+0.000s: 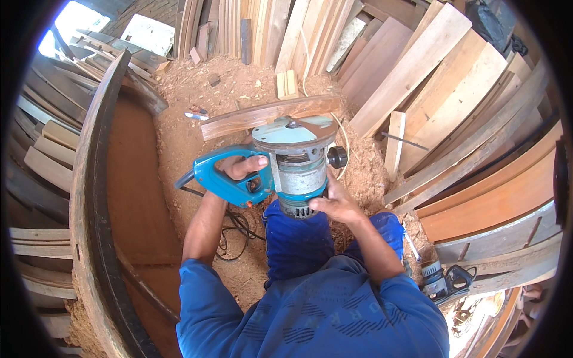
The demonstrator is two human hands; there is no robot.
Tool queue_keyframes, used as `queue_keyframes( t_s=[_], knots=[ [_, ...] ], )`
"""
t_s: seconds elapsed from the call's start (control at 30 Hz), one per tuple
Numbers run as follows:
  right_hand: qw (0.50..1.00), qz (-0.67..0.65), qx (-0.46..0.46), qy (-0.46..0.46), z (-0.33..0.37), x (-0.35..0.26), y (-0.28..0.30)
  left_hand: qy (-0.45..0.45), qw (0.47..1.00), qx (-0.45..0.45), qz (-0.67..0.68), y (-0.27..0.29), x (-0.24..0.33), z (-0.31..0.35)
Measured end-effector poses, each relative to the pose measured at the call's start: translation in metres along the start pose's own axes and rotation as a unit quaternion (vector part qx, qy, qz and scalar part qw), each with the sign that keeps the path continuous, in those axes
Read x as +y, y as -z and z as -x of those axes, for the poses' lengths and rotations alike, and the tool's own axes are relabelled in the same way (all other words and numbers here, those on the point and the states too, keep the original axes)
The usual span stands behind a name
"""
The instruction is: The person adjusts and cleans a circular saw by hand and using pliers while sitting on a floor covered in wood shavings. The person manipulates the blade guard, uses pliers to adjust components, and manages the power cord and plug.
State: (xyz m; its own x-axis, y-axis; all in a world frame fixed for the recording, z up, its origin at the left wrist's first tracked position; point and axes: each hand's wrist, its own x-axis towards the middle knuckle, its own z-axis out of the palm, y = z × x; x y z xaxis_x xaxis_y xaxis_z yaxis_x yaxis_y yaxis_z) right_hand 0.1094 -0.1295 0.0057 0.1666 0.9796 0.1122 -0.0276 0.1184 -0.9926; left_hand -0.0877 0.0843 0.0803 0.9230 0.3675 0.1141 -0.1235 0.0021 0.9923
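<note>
A teal and silver wood router (298, 179) is held over my lap, turned so that its round base plate (280, 133) faces up and away from me. My left hand (242, 167) is closed through the teal side handle, thumb on top. Around the lower part of the motor body curls my right hand (338, 204), its thumb pressed near the motor end. A black knob (337, 157) sticks out on the router's right side. Just beyond the base plate a reddish wooden board (233, 123) lies on the sawdust, partly hidden by the router.
Sawdust (239, 83) covers the ground. A long curved timber (89, 173) stands at the left. Planks (418, 77) lean along the back and right. A black cord (239, 222) coils below the router. Another power tool (443, 283) lies at right. A small pale wood block (287, 85) sits farther off.
</note>
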Motion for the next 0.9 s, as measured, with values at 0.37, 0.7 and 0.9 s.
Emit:
queue_keyframes(
  t_s=[0.37, 0.7, 0.9],
  knots=[
    [0.996, 0.077, -0.031, 0.032, -0.024, -0.05, 0.075, -0.022, 0.999, 0.009, -0.034, -0.012, 0.017, -0.001],
    [0.988, 0.128, 0.053, -0.073, -0.028, -0.061, 0.061, -0.033, 0.998, 0.004, -0.055, -0.008, 0.005, -0.011],
    [0.96, 0.254, 0.119, -0.006, -0.047, -0.018, 0.066, -0.001, 1.0, -0.004, -0.005, -0.01, 0.005, -0.016]
  ],
)
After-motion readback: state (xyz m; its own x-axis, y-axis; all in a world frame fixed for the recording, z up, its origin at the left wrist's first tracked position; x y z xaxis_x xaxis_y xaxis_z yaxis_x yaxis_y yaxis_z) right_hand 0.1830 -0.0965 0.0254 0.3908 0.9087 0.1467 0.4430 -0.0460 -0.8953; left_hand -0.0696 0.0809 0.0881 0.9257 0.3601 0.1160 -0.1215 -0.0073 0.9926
